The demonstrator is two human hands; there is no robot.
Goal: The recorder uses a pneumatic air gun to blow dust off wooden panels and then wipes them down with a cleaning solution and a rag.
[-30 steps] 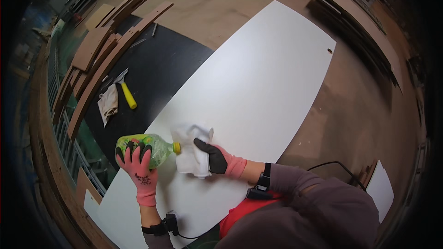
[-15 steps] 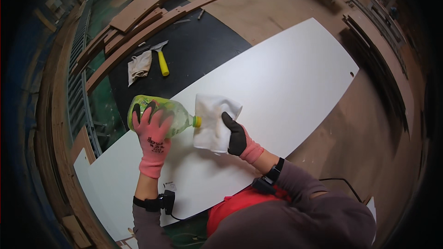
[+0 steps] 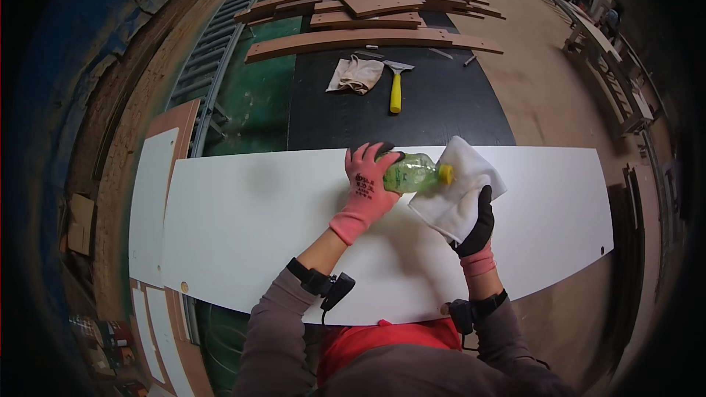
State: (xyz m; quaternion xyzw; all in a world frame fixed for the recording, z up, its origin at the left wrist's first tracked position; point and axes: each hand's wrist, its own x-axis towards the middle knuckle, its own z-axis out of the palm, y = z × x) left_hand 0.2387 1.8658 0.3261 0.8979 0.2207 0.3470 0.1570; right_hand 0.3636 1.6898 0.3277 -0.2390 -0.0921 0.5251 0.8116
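Observation:
My left hand (image 3: 369, 180), in a pink glove with dark fingertips, grips a clear green plastic bottle (image 3: 413, 173) lying sideways in the air. Its yellow cap (image 3: 446, 174) points right and meets the edge of a folded white cloth (image 3: 457, 190), or sits just over it. My right hand (image 3: 479, 224), gloved in black and pink, pinches that cloth from below, thumb on top. Both hands are above a long white panel (image 3: 250, 213). Beyond it, on a black surface (image 3: 441, 114), lie a scraper with a yellow handle (image 3: 396, 94) and a crumpled beige cloth (image 3: 356, 75).
Brown wooden boards (image 3: 346, 43) are piled across the far end of the black surface. A roller conveyor (image 3: 209, 59) runs along the left. White-faced boards (image 3: 153, 191) lean at the left, and a wooden rack (image 3: 614, 66) stands at the far right.
My view has turned, so the panel now lies level across it. Bottle and cloth stay in my hands, both now further right in view, with the bottle's cap still at the cloth.

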